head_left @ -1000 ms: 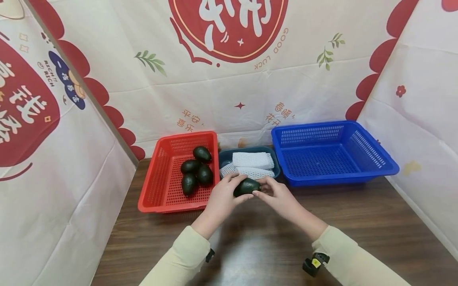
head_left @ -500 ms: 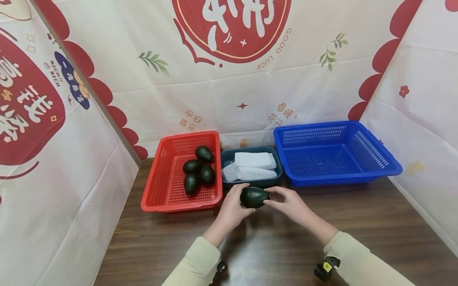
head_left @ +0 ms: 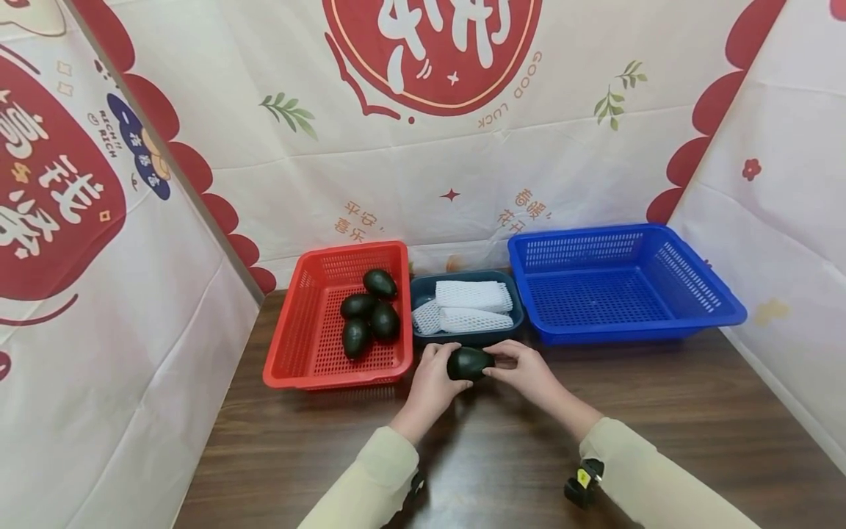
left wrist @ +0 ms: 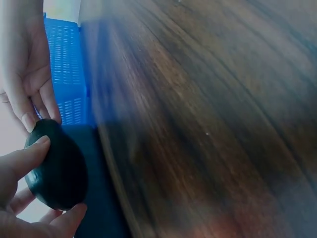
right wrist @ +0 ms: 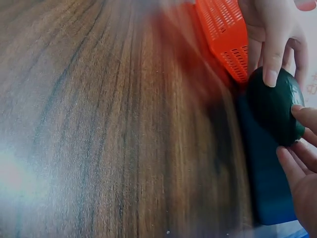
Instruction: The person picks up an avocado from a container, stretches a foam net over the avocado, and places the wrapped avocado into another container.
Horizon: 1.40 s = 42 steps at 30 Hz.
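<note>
A dark green avocado (head_left: pixel 471 364) is held between both hands, just in front of the small teal tray (head_left: pixel 423 339). My left hand (head_left: pixel 432 378) grips its rounder end, thumb on the near side and fingers on the far side. At the narrower end, my right hand (head_left: pixel 522 371) pinches the avocado with thumb and fingertips. Both wrist views show the same avocado (left wrist: pixel 59 171) with the fingers of the two hands around its ends. White foam net sleeves (head_left: pixel 471 296) lie in the teal tray behind the hands.
To the left stands a red basket (head_left: pixel 297 323) with several avocados (head_left: pixel 358 338) in it. A blue basket (head_left: pixel 595 294) stands on the right, beside the teal tray. The wooden table (head_left: pixel 515 448) extends in front, with cloth-covered walls (head_left: pixel 463 162) behind and at the sides.
Both hands have brought the avocado slightly right and nearer, away from over the teal tray's front edge. The view has shifted a little. Both hands keep their hold.
</note>
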Each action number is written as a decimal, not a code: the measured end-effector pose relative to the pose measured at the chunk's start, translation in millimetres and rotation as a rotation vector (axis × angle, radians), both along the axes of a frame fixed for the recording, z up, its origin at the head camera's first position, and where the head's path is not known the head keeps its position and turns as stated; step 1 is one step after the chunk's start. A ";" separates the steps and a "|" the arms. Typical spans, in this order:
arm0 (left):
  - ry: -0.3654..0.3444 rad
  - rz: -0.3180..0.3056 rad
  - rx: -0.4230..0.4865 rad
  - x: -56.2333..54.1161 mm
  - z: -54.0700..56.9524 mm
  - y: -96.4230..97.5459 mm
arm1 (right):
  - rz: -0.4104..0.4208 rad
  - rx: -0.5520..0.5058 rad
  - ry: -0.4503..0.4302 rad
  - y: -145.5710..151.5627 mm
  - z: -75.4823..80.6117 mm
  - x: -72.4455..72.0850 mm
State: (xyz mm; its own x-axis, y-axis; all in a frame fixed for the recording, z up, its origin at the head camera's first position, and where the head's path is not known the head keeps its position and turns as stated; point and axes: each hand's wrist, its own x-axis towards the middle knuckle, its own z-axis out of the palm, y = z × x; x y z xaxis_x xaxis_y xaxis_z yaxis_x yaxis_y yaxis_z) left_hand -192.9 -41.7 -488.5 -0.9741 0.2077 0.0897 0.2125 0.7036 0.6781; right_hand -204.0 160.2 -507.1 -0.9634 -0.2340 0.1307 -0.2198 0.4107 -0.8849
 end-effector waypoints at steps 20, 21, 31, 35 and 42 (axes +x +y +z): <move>-0.004 0.004 -0.038 -24.2 -20.1 -0.7 | -0.039 0.071 0.017 -9.2 -24.9 -19.9; 0.001 0.003 -0.039 -25.0 -21.0 -0.2 | -0.046 0.072 0.016 -9.4 -25.6 -20.2; 0.002 0.019 -0.040 -29.9 -23.0 3.8 | -0.091 0.070 -0.018 -12.3 -31.2 -24.4; -0.019 0.022 -0.031 -29.9 -23.2 4.4 | -0.095 0.063 -0.020 -12.7 -32.5 -25.1; -0.004 0.025 -0.037 -27.3 -22.2 3.5 | -0.073 0.068 -0.016 -12.3 -32.2 -25.2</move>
State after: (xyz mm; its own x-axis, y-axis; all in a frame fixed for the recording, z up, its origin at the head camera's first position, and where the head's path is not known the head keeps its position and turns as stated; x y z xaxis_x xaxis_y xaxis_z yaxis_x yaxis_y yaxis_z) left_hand -220.2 -38.2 -510.7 -0.9792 0.1866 0.0790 0.1923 0.7330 0.6525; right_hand -229.2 148.0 -539.3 -0.9802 -0.1704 0.1013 -0.1728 0.4844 -0.8576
